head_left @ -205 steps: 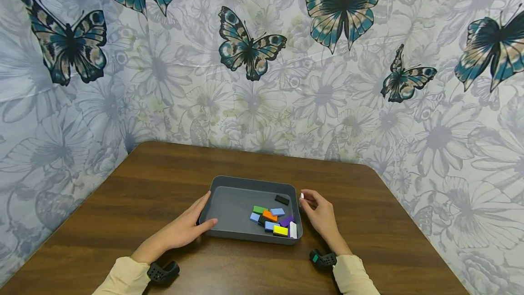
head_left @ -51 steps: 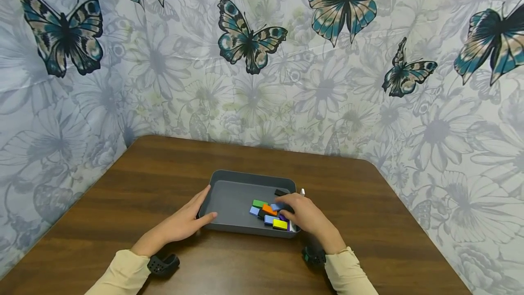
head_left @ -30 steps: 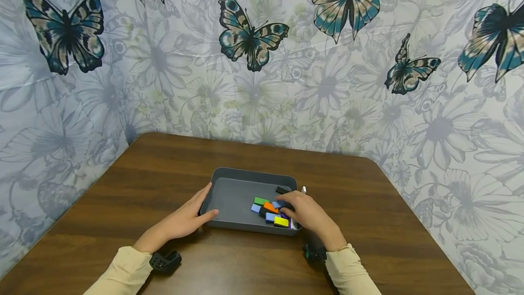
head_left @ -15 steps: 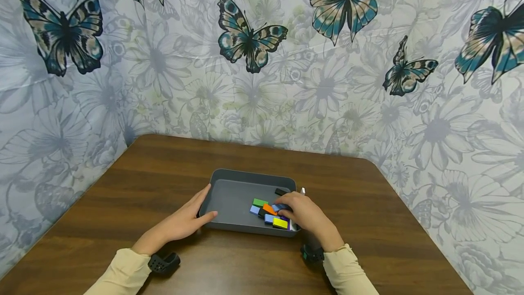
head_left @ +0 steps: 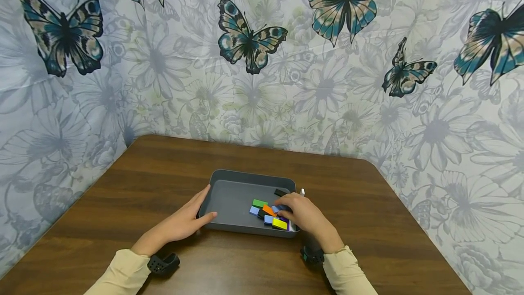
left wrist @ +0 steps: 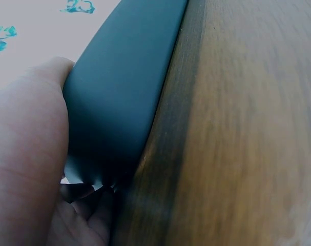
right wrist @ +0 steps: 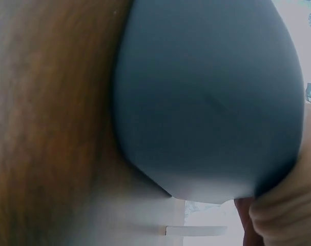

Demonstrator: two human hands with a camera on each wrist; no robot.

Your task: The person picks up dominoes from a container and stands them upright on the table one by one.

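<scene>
One blue block (head_left: 277,209), pinched by right hand (head_left: 304,212), seemingly required straight lifting, spread left hand (head_left: 182,224) bracing the tray (head_left: 233,195) at its left edge.

1 gray tray (head_left: 235,195) w/ 3 lt blue blks (head_left: 269,220), 2 blk-colored blks (head_left: 280,192), 1 ea. green blk (head_left: 259,203), orange blk (head_left: 268,210), yellow blk (head_left: 279,224), white blk (head_left: 292,226); purple blk (head_left: 283,218) ct. unclear, min. 1. Outside tray, 1 white pc. (head_left: 302,192). Also 1 table (head_left: 237,267), 1 L hand (head_left: 184,220), 1 R hand (head_left: 307,215), 2 wristbands (head_left: 163,264), 2 sleeves (head_left: 120,273), 6 butterflies (head_left: 250,42).
</scene>
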